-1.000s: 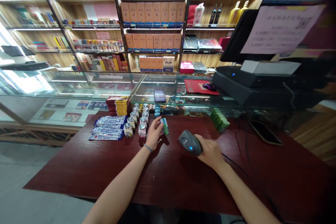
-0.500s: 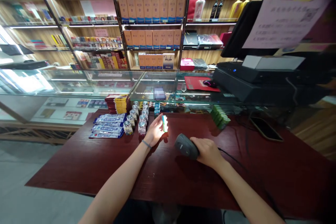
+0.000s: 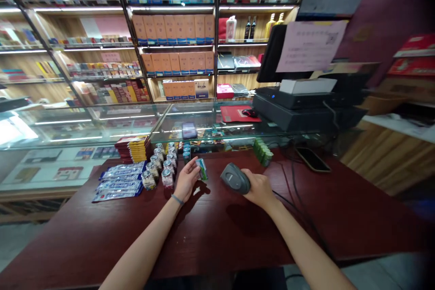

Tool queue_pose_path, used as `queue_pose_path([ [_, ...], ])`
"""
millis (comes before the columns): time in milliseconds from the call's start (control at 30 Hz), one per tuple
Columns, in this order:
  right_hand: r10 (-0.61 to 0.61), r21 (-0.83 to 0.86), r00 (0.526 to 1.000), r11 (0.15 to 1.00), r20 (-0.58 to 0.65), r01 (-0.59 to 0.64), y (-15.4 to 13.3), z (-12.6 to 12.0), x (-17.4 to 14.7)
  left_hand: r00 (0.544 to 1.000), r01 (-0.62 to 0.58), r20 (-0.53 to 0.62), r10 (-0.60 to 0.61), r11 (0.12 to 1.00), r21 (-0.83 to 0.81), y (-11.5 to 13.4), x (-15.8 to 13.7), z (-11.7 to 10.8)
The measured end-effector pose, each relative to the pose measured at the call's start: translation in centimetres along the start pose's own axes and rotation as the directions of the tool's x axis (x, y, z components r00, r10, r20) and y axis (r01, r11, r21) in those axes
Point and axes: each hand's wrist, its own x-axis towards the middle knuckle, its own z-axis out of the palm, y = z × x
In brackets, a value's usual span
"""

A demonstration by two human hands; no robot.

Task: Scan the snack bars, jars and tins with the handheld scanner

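Observation:
My left hand [image 3: 187,180] is closed on a small flat green-and-blue packet [image 3: 201,169], held above the counter between thumb and fingers. Its exact kind is too small to make out. My right hand [image 3: 260,188] is wrapped round the handle of a dark grey barcode scanner [image 3: 234,178], whose head points left toward the packet. Its cable trails off behind my right wrist. Left of my left hand stand two rows of small lidded jars [image 3: 167,177]. Some small teal containers [image 3: 186,152] stand just beyond the fingers.
Blue-and-white sachets [image 3: 118,182] lie left of the jars, with stacked red and yellow packets [image 3: 134,149] behind. Green cylindrical packs [image 3: 263,152] and a phone [image 3: 312,159] lie on the right of the dark red counter [image 3: 210,244]. A glass case [image 3: 204,134] and a monitor [image 3: 272,54] stand behind.
The view has turned right, so things sit farther left. The packet has turned and its bright glare is gone. Both hands keep hold of their things.

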Motion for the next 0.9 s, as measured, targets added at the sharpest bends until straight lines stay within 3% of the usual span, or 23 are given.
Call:
queue_pose_path([
  [133, 0.123, -0.004, 0.99, 0.992, -0.075, -0.124, 2.0, -0.8, -0.1, 0.997, -0.074, 0.037, 0.071, 0.993, 0.092, 0.2, 0.9, 2.9],
  [300, 0.268, -0.047, 0.952, 0.959, -0.149, -0.278, 4.1, -2.2, -0.3, 0.975, -0.187, 0.154, 0.163, 0.969, 0.159, -1.0, 4.7, 8.4],
  [533, 0.451, -0.06, 0.847, 0.873, -0.281, -0.484, 7.0, -4.1, -0.9, 0.935, -0.345, 0.207, 0.287, 0.871, 0.349, -6.7, 10.7, 15.2],
  [733, 0.552, -0.032, 0.741, 0.794, -0.382, -0.607, 9.1, -5.1, -1.8, 0.925, -0.377, 0.148, 0.35, 0.804, 0.46, -12.4, 13.9, 17.8],
  [900, 0.576, -0.02, 0.698, 0.765, -0.426, -0.644, 9.4, -5.6, -1.9, 0.922, -0.37, 0.1, 0.374, 0.775, 0.512, -14.4, 15.2, 18.8],
])
